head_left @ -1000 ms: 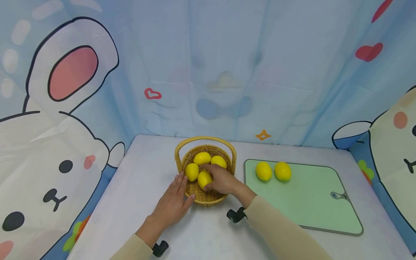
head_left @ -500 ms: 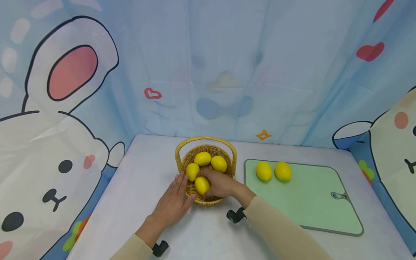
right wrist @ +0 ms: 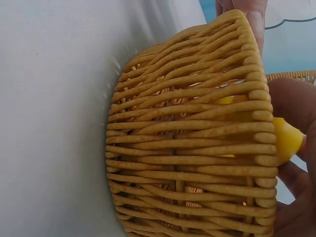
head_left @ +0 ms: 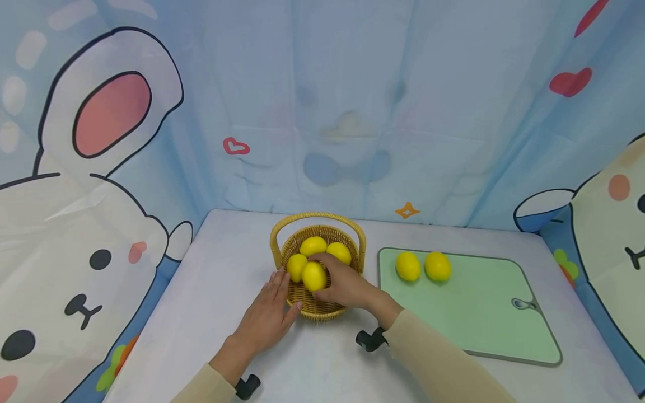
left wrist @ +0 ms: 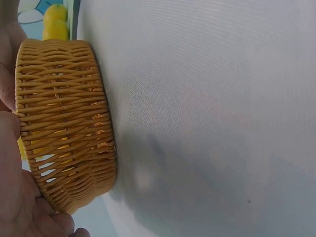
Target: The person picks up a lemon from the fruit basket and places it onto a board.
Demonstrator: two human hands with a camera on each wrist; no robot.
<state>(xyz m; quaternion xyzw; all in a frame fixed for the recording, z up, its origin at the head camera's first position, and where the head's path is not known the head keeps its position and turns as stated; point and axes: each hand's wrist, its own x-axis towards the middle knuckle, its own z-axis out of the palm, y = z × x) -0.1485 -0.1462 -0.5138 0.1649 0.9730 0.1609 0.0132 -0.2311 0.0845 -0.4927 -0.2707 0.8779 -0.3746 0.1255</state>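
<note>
In the head view a wicker basket (head_left: 322,314) with an arched handle stands on the table. My right hand (head_left: 347,282) reaches into it and holds a yellow lemon (head_left: 314,276) between thumb and fingers. The same lemon (right wrist: 288,140) shows beyond the basket rim in the right wrist view. Three other lemons lie in the basket: one at the left (head_left: 296,267), one at the back (head_left: 313,245), and one at the right (head_left: 340,252). My left hand (head_left: 264,316) rests against the basket's near left side, fingers extended and thumb apart.
To the right lies a pale green cutting board (head_left: 484,308) bearing two lemons, a left lemon (head_left: 408,266) and a right lemon (head_left: 438,267). A printed curtain (head_left: 353,112) hangs behind the white table (head_left: 237,240).
The lemon in my right hand has shifted toward the near side of the basket, then risen back up and away from the basket floor. The left hand stays in place.
</note>
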